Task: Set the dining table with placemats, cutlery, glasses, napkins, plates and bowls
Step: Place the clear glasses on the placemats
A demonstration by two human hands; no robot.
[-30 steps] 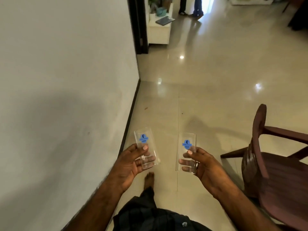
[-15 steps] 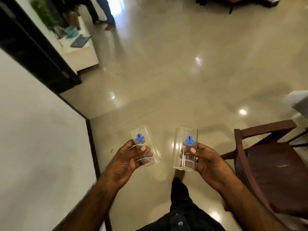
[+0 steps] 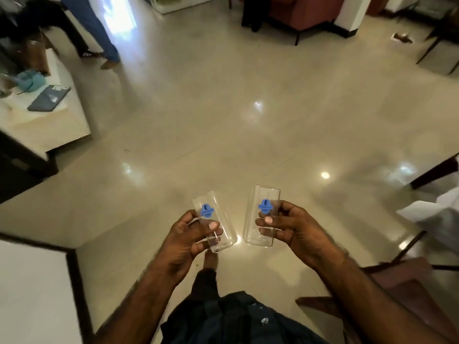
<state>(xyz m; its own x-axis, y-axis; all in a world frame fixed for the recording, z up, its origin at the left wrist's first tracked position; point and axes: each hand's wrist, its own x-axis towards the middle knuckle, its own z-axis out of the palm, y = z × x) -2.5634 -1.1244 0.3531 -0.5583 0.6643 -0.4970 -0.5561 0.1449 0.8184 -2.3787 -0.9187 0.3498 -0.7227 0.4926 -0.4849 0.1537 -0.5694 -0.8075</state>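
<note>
Glasses, one in each of the hands over the tiled floor: left hand [image 3: 185, 240] grips the tilted glass [image 3: 214, 220], right hand [image 3: 295, 230] the upright glass [image 3: 262, 216]. Likely light, smooth, breakable; mid-wall holds suit them.

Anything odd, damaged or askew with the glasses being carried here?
Nothing is damaged or spilled. Both look empty and unbroken, each with a blue sticker. The left hand holds the left glass tilted, rim leaning left; the right hand holds the right glass nearly upright.
</note>
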